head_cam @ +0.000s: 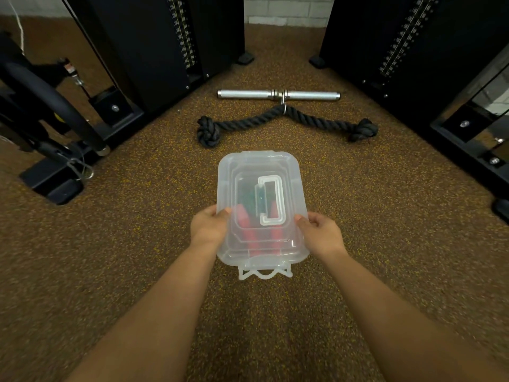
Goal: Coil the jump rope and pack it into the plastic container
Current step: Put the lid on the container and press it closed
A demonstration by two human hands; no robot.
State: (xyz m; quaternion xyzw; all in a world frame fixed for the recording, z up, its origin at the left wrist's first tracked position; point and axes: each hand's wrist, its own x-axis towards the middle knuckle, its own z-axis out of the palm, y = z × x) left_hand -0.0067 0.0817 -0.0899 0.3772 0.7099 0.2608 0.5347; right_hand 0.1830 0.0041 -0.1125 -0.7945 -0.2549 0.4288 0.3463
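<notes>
container: I see the clear plastic container (261, 208) held between both my hands, above the speckled brown floor (137, 244), centre of view.
lid: lid (248, 166) is on, with a white moulded handle (271, 199) on top, right of centre.
latch: near-end white latch (264, 272) hangs out below the container's near edge; looks flipped open.
jump rope: inside the container, seen through the lid. Red handles (248, 224) lie toward my end, dark green rope (245, 197) toward the far end. Plastic blurs it, so I can't tell how the coil lies.
left grip: left hand (209, 230) clamps the left side near my end, thumb on the lid's edge, fingers out of sight under the rim.
right grip: right hand (322, 232) clamps the right side opposite, thumb on the lid's edge, fingers curled below.
arms: both forearms bare, reaching in from the bottom of view.
beyond container: thick black rope attachment (286, 119) with knotted ends lies across the floor, well apart from the container.
further back: chrome bar (278, 94) lies just behind that rope, parallel to it, touching at the centre hook.
sides: black weight-stack machines, left (165, 37) and right (413, 37).
far left: another black machine frame (49, 111) with a curved padded arm.
back wall: white brick (286, 9).
</notes>
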